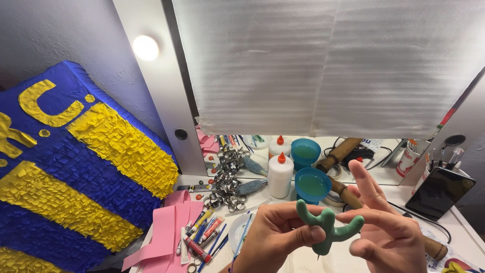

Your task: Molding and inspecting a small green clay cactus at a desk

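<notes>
Green cactus figure [328, 228] sits upright between your hands, above the cluttered table [470, 237]. Your left hand [275, 237] pinches its trunk with thumb and forefinger closed. Your right hand [389, 230] grips one arm, remaining fingers spread open and raised.

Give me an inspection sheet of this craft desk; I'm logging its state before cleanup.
Surface: white desk, mostly covered.
Job's things: green clay cactus on a thin pin, held up between both hands.
Clutter: glue bottle, blue cup, paint tubes, pink paper, silver ribbon curls, wooden rolling pin, dark phone.
Hands: left hand pinches the cactus trunk; right hand holds one arm of it.
Cables: black cable across the desk at right.
Surroundings: covered mirror with lit bulb; blue and yellow piñata at left.
</notes>
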